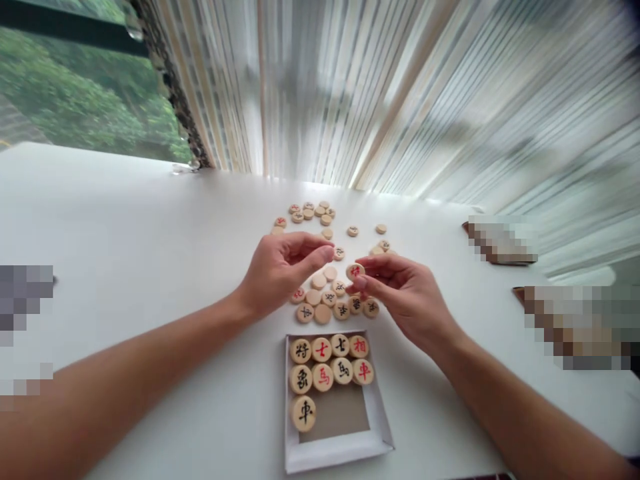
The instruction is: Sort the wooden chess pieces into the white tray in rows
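A shallow white cardboard box (377,417) lies on the white table (150,267) close to me, with several round wooden chess pieces (323,363) set in rows inside it. Just beyond it lies a loose pile of the same pieces (325,300), and more are scattered farther back (310,213). My right hand (405,297) hovers over the pile and pinches one piece with a red character (355,271) between thumb and fingertips. My left hand (283,270) is over the pile's left side, fingers curled toward the thumb; whether anything is in them I cannot make out.
Striped curtains hang behind the table, and a window with green trees shows at the top left. Blurred-out items sit at the left edge and at the right side of the table, including a dark-edged one (500,240).
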`<action>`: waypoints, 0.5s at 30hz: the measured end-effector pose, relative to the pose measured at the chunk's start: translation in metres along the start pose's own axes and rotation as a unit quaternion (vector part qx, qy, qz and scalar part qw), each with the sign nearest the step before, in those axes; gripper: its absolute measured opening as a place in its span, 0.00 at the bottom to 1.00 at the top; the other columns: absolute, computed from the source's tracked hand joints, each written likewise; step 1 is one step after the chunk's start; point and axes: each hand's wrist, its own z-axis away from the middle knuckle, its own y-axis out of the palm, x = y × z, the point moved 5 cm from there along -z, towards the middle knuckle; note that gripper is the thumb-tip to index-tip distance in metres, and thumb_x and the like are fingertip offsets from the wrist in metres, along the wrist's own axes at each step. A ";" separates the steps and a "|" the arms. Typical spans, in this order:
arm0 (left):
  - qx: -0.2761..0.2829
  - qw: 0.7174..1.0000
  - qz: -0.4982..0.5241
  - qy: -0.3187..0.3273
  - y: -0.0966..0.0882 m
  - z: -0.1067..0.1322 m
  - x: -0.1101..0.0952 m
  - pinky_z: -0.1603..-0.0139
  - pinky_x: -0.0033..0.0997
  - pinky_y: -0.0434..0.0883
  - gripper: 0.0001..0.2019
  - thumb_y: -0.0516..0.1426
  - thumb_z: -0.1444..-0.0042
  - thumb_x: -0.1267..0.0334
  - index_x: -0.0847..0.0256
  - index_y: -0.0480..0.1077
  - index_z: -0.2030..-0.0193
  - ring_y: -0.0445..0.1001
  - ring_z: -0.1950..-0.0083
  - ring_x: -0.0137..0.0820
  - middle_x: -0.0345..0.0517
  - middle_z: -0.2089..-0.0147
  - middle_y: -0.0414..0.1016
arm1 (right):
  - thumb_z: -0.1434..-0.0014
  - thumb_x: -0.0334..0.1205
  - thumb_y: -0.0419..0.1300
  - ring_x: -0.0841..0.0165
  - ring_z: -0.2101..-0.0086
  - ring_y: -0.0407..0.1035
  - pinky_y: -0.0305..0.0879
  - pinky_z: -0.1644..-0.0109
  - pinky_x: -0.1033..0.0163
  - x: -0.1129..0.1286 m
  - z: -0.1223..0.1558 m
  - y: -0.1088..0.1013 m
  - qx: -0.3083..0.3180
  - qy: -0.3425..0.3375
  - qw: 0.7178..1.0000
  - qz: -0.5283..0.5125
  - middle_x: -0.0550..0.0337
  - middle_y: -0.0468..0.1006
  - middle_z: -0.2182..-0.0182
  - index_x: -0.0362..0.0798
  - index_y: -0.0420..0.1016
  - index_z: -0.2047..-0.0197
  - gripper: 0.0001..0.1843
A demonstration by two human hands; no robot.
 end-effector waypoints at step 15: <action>0.094 0.995 0.039 -0.015 0.019 0.012 0.000 0.57 0.29 0.85 0.08 0.70 0.39 0.64 0.61 0.87 0.54 0.89 0.59 0.35 0.49 0.59 0.90 | 0.52 0.42 0.84 0.62 0.67 0.86 0.84 0.66 0.62 0.008 0.007 0.012 0.018 -0.030 0.999 -0.012 0.57 0.89 0.67 0.51 0.89 0.60 0.17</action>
